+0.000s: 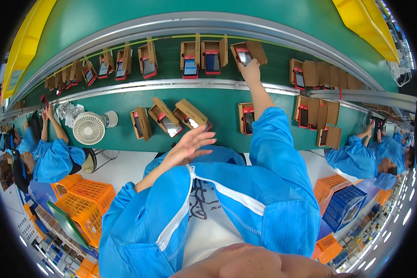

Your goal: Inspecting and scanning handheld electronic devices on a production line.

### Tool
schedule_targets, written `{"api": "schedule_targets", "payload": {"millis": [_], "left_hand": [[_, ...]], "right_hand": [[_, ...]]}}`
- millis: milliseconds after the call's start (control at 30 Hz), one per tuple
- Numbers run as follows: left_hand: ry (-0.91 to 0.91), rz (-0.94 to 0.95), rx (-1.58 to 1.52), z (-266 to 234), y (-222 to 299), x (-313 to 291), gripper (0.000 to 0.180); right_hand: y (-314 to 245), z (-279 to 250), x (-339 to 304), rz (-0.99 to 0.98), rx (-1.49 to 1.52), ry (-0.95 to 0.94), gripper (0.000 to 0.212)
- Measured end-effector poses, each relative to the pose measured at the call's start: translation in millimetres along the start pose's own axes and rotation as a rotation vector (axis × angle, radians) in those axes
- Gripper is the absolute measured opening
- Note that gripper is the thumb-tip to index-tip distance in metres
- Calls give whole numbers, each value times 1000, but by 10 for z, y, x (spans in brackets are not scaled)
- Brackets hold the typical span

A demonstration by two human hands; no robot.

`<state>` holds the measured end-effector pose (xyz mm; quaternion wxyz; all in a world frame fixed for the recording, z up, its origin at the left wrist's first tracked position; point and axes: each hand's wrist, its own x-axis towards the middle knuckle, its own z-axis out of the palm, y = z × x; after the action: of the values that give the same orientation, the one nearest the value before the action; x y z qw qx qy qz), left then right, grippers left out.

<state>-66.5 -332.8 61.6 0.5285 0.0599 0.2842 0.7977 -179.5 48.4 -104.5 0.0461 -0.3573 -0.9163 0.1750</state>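
My right arm stretches out across the metal rail to the conveyor belt. There my right hand (249,71) is closed at the near end of an open cardboard box (256,52), which sits slightly turned. A red-edged handheld device with a lit screen (243,57) lies in that box, partly covered by my fingers. My left hand (190,147) is held above the near edge of the green bench, fingers apart and holding nothing. Just beyond it lies an open cardboard box (192,113) with a device, its screen glaring. Another boxed device (248,119) lies below my right forearm.
Several open boxes with red devices line the green belt (167,58) behind the metal rail (171,84). A white fan (89,128) stands at left. Co-workers in blue (55,157) sit on both sides. Orange crates (85,199) and a blue crate (344,207) flank me.
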Motion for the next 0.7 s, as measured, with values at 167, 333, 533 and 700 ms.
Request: {"api": "schedule_targets", "payload": {"millis": [167,333,533,700], "left_hand": [[115,27,-38,-62,76,10,70],[155,-42,-7,-40,141,115,69],[151,-12,-36,-5,104,33,61],[152,59,-54,-6,51,-147,58]], "right_hand": [[257,-29,96,119,-141,-4,67],[929,-395,24,204,-296,-34,72],[-662,-476,-422,57,-160,-657,87],[-1005,356,-592,82,94,-215,89]]}}
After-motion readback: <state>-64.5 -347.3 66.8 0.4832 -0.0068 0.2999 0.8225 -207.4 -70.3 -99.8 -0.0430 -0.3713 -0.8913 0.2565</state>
